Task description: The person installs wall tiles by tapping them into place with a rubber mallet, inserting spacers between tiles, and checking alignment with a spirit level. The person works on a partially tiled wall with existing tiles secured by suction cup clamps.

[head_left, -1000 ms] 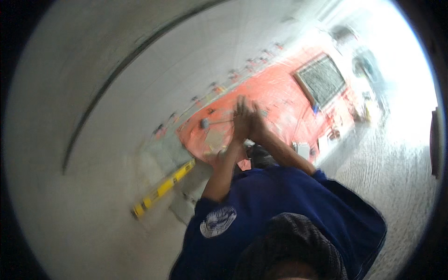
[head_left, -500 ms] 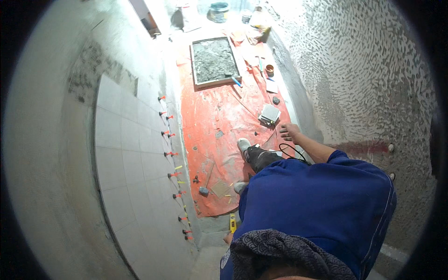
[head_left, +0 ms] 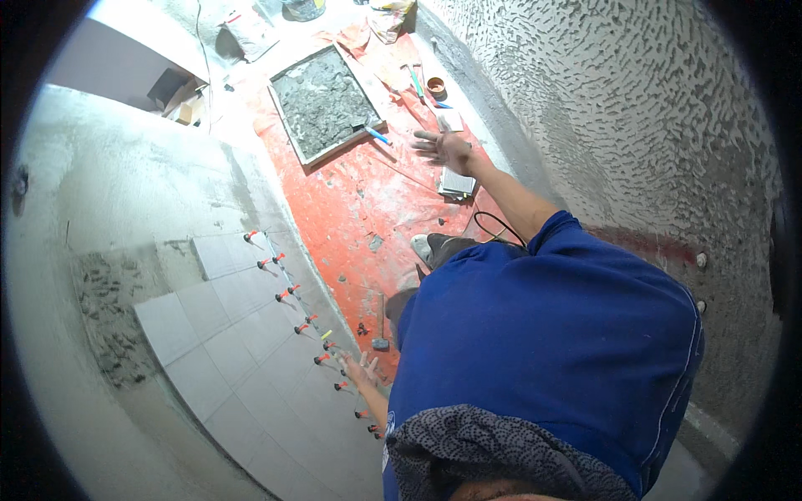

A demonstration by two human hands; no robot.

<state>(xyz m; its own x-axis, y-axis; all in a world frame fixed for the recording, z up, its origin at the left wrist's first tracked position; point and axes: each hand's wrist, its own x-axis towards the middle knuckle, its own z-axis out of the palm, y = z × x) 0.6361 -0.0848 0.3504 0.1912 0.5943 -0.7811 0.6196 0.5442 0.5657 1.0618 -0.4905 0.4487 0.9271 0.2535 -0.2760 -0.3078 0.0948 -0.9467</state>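
Observation:
My left hand [head_left: 361, 368] is held low beside the tiled wall [head_left: 251, 351], with its fingers spread and nothing in them. Around it, red and black tile-levelling clips [head_left: 322, 360] stick out in a row along the tiles' edge; whether the hand touches the wall I cannot tell. My right hand [head_left: 451, 154] reaches forward with its fingers stretched out and slightly blurred, holding nothing I can see. Just under that hand lies a stack of tiles [head_left: 456, 185], partly covered by it. A white sheet or tile [head_left: 449, 121] is a little farther off.
A framed tray of grey mortar [head_left: 311, 156] rests on red sheeting [head_left: 334, 209], with a blue-handled trowel [head_left: 378, 135] at its corner. Beyond are a teal-handled hammer [head_left: 415, 82] and a brown pot [head_left: 436, 86]. A mallet [head_left: 381, 342] lies near my legs. A rough-plastered wall [head_left: 601, 100] rises at right.
My view has turned, so the tray and tiles sit farther left. My right hand has moved forward over the tile stack. My left hand has come up beside the clips; the yellow level is out of view.

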